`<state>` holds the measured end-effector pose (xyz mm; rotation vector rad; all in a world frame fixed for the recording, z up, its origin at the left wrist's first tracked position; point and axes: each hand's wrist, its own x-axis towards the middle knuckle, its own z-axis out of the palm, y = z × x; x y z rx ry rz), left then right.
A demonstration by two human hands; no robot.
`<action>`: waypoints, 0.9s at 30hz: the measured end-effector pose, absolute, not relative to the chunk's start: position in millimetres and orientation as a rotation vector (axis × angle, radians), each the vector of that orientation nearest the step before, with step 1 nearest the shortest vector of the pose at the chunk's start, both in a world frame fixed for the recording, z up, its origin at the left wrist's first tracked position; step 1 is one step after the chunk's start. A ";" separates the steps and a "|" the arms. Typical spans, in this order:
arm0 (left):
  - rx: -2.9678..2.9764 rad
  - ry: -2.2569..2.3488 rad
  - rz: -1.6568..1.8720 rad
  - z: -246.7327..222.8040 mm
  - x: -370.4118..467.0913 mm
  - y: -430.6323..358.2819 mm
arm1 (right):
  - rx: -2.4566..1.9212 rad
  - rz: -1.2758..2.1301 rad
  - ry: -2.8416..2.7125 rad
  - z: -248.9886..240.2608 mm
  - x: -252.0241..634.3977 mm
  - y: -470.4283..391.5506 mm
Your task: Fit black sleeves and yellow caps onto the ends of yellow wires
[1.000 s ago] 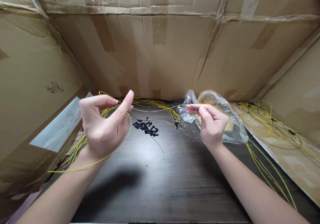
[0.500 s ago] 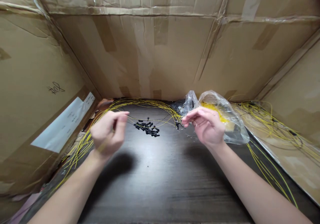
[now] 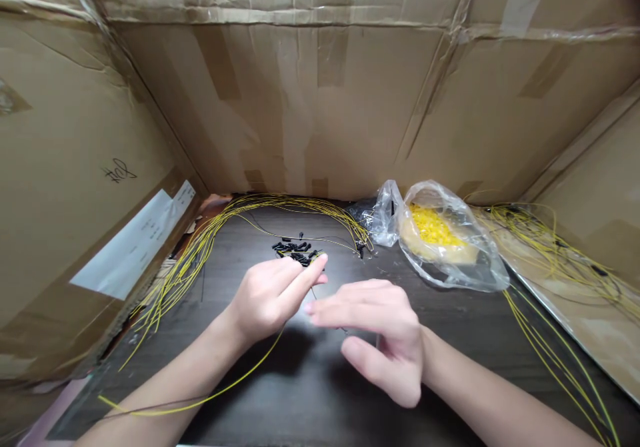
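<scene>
In the head view, near the middle, left hand [image 3: 273,297] with thumb and fingers pinched together, clamped on a yellow wire [image 3: 220,394]. Below that hand, the wire's free length, curving down across the left forearm to a tip at lower left. Just to the right, right hand [image 3: 380,324], blurred, with thumb well apart from straight fingers, reaching almost to the left fingertips. Between both hands, a thin dark strand [image 3: 314,292]; cannot tell whether touching the right one. Just beyond the left fingertips, partly hidden, a heap of black parts [image 3: 293,247] on a dark table [image 3: 320,414]. Farther back, arching from left to right, a yellow bundle [image 3: 213,230]. At back right, an open clear bag [image 3: 487,270] with yellow pieces [image 3: 435,227] inside; beside it, a small bag [image 3: 386,210]. Farther right, a wire tangle [image 3: 517,224]. At left, white paper [image 3: 125,244] on cardboard [image 3: 75,167].
</scene>
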<state>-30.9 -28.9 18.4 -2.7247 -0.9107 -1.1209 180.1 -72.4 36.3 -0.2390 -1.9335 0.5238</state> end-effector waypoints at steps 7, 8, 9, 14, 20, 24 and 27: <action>-1.903 -0.907 -1.471 33.1 -56.4 -4.7 | -0.804 0.338 -1.633 20.2 175.4 -22.2; -1.852 -0.962 -1.490 33.7 -60.6 -0.5 | -0.904 0.348 -1.687 14.2 172.5 -2.5; -1.823 -1.014 -1.503 33.9 -64.7 3.1 | -0.986 0.341 -1.767 7.2 169.3 17.9; -1.797 -1.213 -1.586 30.8 -79.5 12.0 | -1.400 0.419 -2.062 -27.3 152.1 90.0; -1.798 -1.272 -1.635 29.4 -81.6 14.5 | -1.549 0.412 -2.097 -40.3 142.9 96.0; -1.801 -1.292 -1.644 29.8 -79.6 14.9 | -1.498 0.399 -2.106 -42.8 142.1 93.6; -1.802 -1.285 -1.639 30.3 -78.7 14.4 | -1.465 0.331 -2.047 -44.3 140.8 94.7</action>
